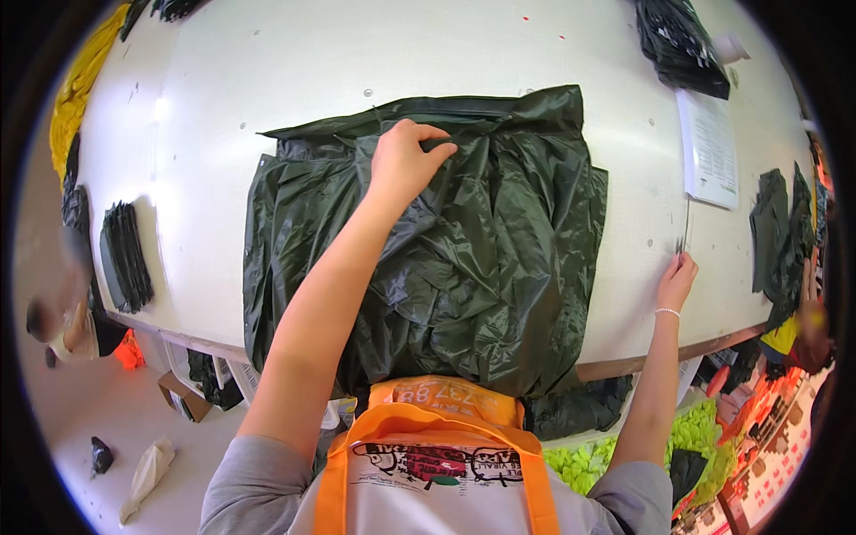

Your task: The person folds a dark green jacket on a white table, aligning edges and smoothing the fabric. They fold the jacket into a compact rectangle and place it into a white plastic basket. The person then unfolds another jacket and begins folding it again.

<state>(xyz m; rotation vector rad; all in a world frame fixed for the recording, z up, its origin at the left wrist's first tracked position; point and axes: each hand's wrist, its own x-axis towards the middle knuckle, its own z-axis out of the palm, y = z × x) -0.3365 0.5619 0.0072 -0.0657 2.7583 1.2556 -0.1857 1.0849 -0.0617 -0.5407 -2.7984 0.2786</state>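
Observation:
A large piece of dark green shiny fabric point(473, 259), creased and gathered, lies on the white table in front of me and hangs over its near edge. My left hand point(410, 160) is at its upper part, below the folded top band, with thumb and forefinger brought close together on the cloth. Away to the right, my right hand point(678, 281) rests by the table surface, its fingers closed on a small thin metal tool point(680, 244) whose exact kind is too small to make out. A thin dark line runs up from that tool toward a stack of papers.
The white paper stack point(709, 147) lies at right, beneath a dark bundle point(682, 45). Dark folded pieces stand at left point(127, 257) and lie at far right point(769, 227). Yellow cloth point(85, 89) drapes over the far-left edge. Bright green cloth point(695, 428) fills the space below right. Other people are at both sides.

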